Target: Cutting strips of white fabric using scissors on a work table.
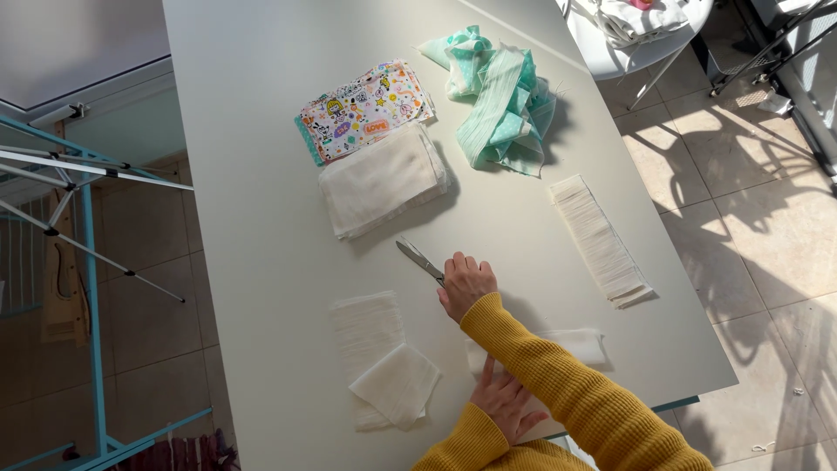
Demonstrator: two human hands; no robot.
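Note:
My right hand (466, 283) reaches across the grey table (253, 174) and is closed on the handles of metal scissors (420, 259), whose blades point up and left, lying on the tabletop. My left hand (506, 401) lies flat, fingers spread, on a white cloth strip (582, 344) near the table's front edge, partly under my right forearm. Both sleeves are mustard yellow. Left of my hands lies a stack of thin white cloth pieces (364, 336) with a folded white square (397, 384) on top.
Behind the scissors are a thick white cloth stack (382, 179), a stack of colourful cartoon-print fabric (362, 109) and a crumpled teal fabric pile (504, 100). A long fanned row of white pieces (602, 240) lies at right. A blue metal rack (87, 253) stands at left.

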